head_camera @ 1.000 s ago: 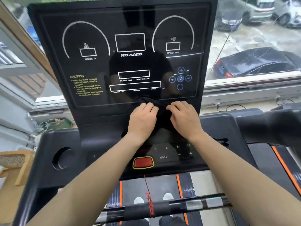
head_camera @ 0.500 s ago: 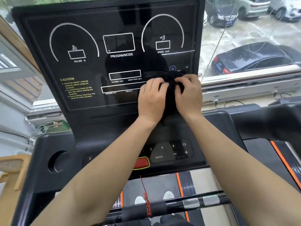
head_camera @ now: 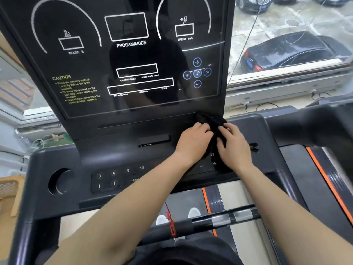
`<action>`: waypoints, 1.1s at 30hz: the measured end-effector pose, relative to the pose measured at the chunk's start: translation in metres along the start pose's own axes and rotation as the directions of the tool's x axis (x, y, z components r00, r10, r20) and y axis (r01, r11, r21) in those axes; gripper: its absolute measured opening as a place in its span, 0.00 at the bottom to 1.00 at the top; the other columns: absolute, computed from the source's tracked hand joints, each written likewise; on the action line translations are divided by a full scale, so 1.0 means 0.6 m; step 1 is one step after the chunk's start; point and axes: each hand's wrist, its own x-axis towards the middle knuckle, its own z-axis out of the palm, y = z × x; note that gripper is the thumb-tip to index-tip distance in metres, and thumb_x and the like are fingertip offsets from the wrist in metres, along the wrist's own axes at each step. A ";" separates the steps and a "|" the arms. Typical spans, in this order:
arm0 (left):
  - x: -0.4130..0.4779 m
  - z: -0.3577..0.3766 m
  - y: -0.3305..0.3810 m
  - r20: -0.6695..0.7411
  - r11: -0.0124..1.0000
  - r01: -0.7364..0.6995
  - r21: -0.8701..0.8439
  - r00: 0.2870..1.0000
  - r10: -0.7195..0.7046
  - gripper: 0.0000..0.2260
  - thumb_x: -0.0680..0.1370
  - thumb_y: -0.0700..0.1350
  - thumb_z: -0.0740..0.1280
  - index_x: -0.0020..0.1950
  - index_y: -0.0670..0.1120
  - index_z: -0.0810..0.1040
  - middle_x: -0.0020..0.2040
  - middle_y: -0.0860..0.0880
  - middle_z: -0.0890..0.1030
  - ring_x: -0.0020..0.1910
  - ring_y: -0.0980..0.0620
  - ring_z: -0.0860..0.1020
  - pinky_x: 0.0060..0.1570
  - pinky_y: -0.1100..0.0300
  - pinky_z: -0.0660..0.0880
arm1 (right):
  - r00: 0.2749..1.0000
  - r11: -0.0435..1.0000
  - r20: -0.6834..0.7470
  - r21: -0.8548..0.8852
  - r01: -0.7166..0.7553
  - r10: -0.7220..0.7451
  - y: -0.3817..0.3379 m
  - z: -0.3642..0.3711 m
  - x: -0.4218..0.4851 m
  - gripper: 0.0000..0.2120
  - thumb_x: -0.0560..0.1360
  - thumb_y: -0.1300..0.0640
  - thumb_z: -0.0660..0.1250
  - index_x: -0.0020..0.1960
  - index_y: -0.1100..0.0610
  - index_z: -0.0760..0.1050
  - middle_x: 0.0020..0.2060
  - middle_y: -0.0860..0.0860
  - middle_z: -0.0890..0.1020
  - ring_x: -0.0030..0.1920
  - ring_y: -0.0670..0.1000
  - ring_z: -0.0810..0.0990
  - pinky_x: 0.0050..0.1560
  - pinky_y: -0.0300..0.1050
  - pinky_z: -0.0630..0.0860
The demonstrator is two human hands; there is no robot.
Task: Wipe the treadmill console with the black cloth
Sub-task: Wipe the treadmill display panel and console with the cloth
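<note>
Left hand point(head_camera: 193, 143) and right hand point(head_camera: 236, 148) side by side, fingers curled, pressing bunched black cloth point(head_camera: 212, 121) against lower right of glossy black treadmill console point(head_camera: 114, 115).

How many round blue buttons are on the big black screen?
5. They form a cross on the screen's right side: plus on top, minus at the bottom, music note in the middle, rewind left, skip-forward right. None look hidden.
</note>
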 end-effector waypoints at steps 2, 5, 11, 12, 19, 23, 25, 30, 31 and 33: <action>-0.026 0.003 -0.015 0.021 0.999 -0.052 -0.008 0.998 0.052 0.09 0.72 0.38 0.72 0.51 0.44 0.85 0.53 0.47 0.84 0.51 0.45 0.81 0.42 0.53 0.79 | 1.000 0.999 0.017 -0.037 0.002 -0.001 -0.005 0.019 -0.028 0.21 0.79 0.57 0.65 0.72 0.55 0.73 0.76 0.53 0.68 0.73 0.55 0.70 0.62 0.54 0.75; -0.084 -0.001 -0.017 0.014 0.996 -0.076 -0.053 0.997 0.077 0.09 0.73 0.41 0.70 0.51 0.45 0.86 0.53 0.48 0.85 0.50 0.46 0.83 0.48 0.55 0.79 | 0.993 0.981 -0.008 -0.157 0.113 -0.116 -0.013 0.040 -0.067 0.18 0.77 0.58 0.64 0.66 0.57 0.78 0.72 0.55 0.74 0.70 0.57 0.75 0.56 0.54 0.79; -0.184 -0.037 -0.014 0.011 0.993 0.088 -0.075 0.996 -0.088 0.17 0.78 0.52 0.63 0.34 0.48 0.84 0.36 0.51 0.82 0.34 0.47 0.79 0.33 0.56 0.75 | 0.951 0.932 -0.043 -0.218 0.290 -0.306 -0.066 0.070 -0.150 0.12 0.75 0.52 0.63 0.49 0.57 0.82 0.52 0.55 0.83 0.44 0.61 0.79 0.41 0.51 0.74; -0.190 -0.037 -0.021 -0.002 0.993 0.107 -0.055 0.994 -0.107 0.15 0.78 0.51 0.64 0.35 0.48 0.83 0.37 0.51 0.82 0.36 0.47 0.79 0.32 0.56 0.75 | 0.950 0.925 -0.018 -0.233 0.300 -0.312 -0.074 0.073 -0.152 0.12 0.74 0.51 0.63 0.49 0.57 0.81 0.51 0.55 0.81 0.43 0.61 0.78 0.41 0.51 0.72; -0.108 -0.001 -0.003 0.178 0.992 0.123 0.011 0.976 -0.123 0.21 0.80 0.43 0.64 0.73 0.41 0.72 0.72 0.42 0.74 0.71 0.40 0.72 0.72 0.49 0.67 | 0.982 0.925 0.176 -0.357 0.131 -0.071 -0.017 0.057 -0.090 0.28 0.80 0.46 0.52 0.77 0.57 0.64 0.79 0.58 0.62 0.78 0.60 0.60 0.71 0.60 0.65; -0.100 0.023 0.074 0.437 1.000 -0.027 -0.007 0.899 0.027 0.28 0.83 0.48 0.55 0.81 0.40 0.53 0.81 0.41 0.57 0.80 0.39 0.54 0.79 0.47 0.47 | 0.974 0.922 0.210 -0.388 0.004 0.084 0.026 0.028 -0.156 0.32 0.80 0.46 0.47 0.80 0.61 0.55 0.81 0.60 0.54 0.80 0.61 0.56 0.73 0.61 0.65; -0.135 0.026 0.084 0.460 0.995 -0.095 -0.007 0.883 0.088 0.29 0.83 0.52 0.54 0.81 0.39 0.56 0.80 0.40 0.60 0.80 0.38 0.56 0.79 0.46 0.48 | 0.969 0.916 0.230 -0.401 0.009 0.091 0.019 0.031 -0.206 0.32 0.80 0.47 0.49 0.80 0.63 0.55 0.81 0.61 0.53 0.80 0.61 0.54 0.74 0.61 0.63; -0.189 0.008 0.029 0.452 0.995 -0.091 0.045 0.890 0.061 0.29 0.84 0.56 0.49 0.80 0.40 0.61 0.79 0.41 0.65 0.78 0.40 0.61 0.79 0.47 0.52 | 0.957 0.935 0.289 -0.335 0.118 -0.017 -0.023 0.063 -0.207 0.32 0.81 0.46 0.50 0.78 0.64 0.59 0.80 0.62 0.54 0.80 0.61 0.53 0.74 0.60 0.63; -0.179 0.002 0.019 0.463 0.996 -0.059 0.061 0.886 0.024 0.30 0.84 0.56 0.46 0.80 0.40 0.59 0.80 0.41 0.63 0.79 0.41 0.60 0.79 0.48 0.50 | 0.954 0.939 0.295 -0.313 0.144 -0.048 -0.026 0.066 -0.186 0.32 0.81 0.46 0.48 0.79 0.64 0.58 0.81 0.61 0.53 0.81 0.59 0.52 0.75 0.60 0.61; -0.141 -0.002 0.004 0.470 0.997 0.004 0.081 0.882 -0.042 0.31 0.83 0.57 0.42 0.82 0.42 0.52 0.82 0.43 0.56 0.81 0.42 0.54 0.79 0.49 0.44 | 0.944 0.940 0.317 -0.285 0.188 -0.092 -0.023 0.064 -0.130 0.33 0.81 0.45 0.44 0.80 0.62 0.54 0.81 0.59 0.50 0.81 0.58 0.49 0.77 0.60 0.57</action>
